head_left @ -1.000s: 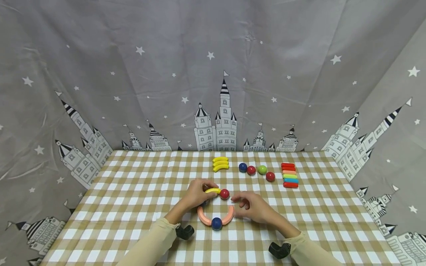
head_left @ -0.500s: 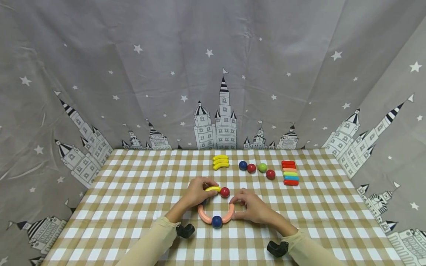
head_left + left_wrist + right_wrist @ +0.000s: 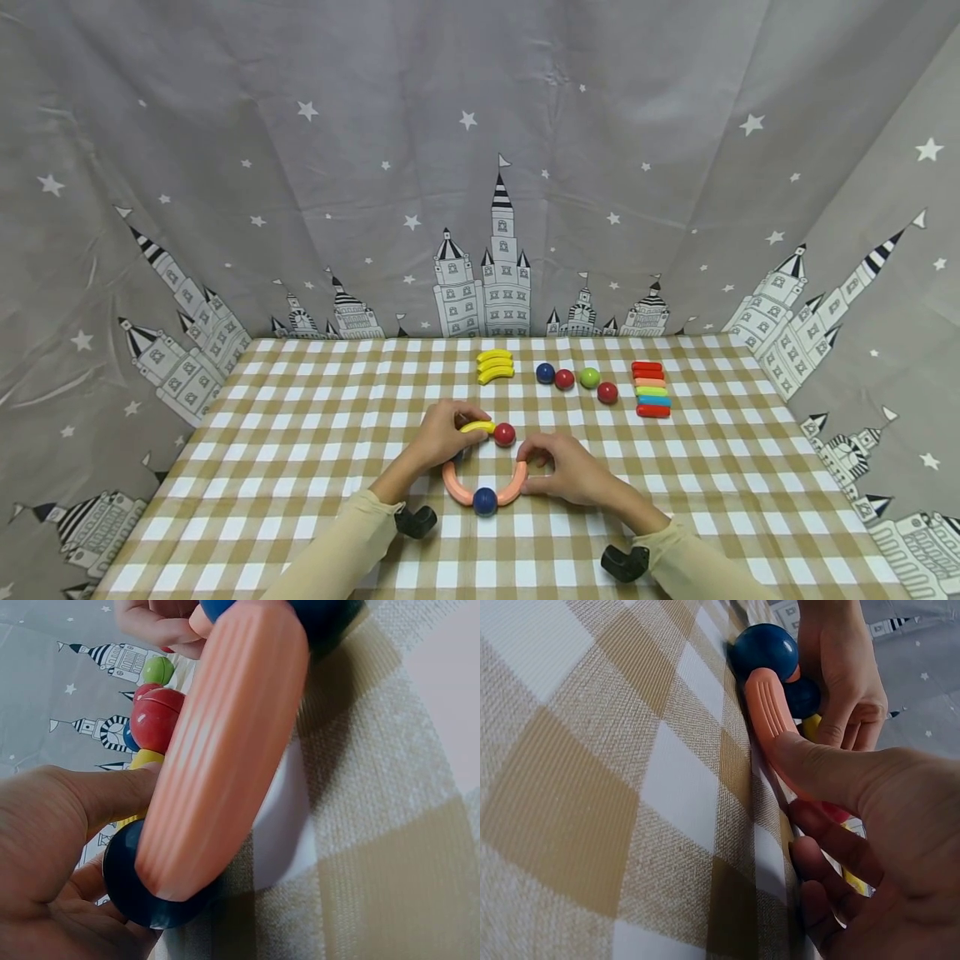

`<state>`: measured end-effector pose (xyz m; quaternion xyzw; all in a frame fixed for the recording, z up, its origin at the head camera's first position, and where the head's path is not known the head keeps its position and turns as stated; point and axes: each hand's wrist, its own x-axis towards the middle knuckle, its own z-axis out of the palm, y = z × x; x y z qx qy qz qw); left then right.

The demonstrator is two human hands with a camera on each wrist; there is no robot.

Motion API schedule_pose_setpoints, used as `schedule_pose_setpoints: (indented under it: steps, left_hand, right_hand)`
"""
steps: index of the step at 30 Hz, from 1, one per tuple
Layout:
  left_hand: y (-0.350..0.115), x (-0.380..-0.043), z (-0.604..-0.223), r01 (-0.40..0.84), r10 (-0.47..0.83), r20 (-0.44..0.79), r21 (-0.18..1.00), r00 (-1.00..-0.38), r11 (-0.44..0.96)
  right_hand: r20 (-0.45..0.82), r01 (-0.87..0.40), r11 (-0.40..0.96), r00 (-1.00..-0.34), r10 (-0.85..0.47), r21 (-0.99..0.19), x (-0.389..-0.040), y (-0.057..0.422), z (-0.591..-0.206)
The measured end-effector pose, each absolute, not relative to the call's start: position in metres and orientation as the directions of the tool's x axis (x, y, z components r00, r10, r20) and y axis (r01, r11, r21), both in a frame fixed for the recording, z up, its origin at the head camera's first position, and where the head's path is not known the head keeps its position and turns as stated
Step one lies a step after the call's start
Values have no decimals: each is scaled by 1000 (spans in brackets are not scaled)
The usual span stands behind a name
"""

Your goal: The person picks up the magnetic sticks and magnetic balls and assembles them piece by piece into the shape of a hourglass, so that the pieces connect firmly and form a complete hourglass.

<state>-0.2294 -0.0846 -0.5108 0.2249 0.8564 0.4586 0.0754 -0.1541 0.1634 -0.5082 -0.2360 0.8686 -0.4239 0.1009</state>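
Note:
My left hand (image 3: pixel 442 435) pinches a yellow curved stick (image 3: pixel 478 426) between thumb and fingers. A red ball (image 3: pixel 505 434) sits against that stick's right end. A dark blue ball (image 3: pixel 124 862), mostly behind the left hand in the head view, joins a salmon curved stick (image 3: pixel 454 485). From there the chain runs through a blue ball (image 3: pixel 485 502) to a second salmon curved stick (image 3: pixel 513 487), making an open ring. My right hand (image 3: pixel 566 471) holds this second stick near its upper end between thumb and fingers. A gap separates that end from the red ball.
Several yellow curved sticks (image 3: pixel 495 367) lie at the back middle. Right of them are a blue ball (image 3: pixel 545 373), a green ball (image 3: pixel 589 378) and two red balls (image 3: pixel 607 392). A column of coloured straight sticks (image 3: pixel 652 390) lies further right on the checked cloth (image 3: pixel 315 467).
My right hand has come in to the salmon stick and its fingers have closed on that stick. The left hand keeps its grip on the yellow stick, nearly still.

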Motion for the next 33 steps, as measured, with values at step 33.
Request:
schedule_pose_setpoints:
  steps: [33]
  left_hand:
    - [-85,-229,-510,324,461,83,819,-883,474]
  right_hand:
    - [-178,124,175,-925,-336,-977,-147,156,-510]
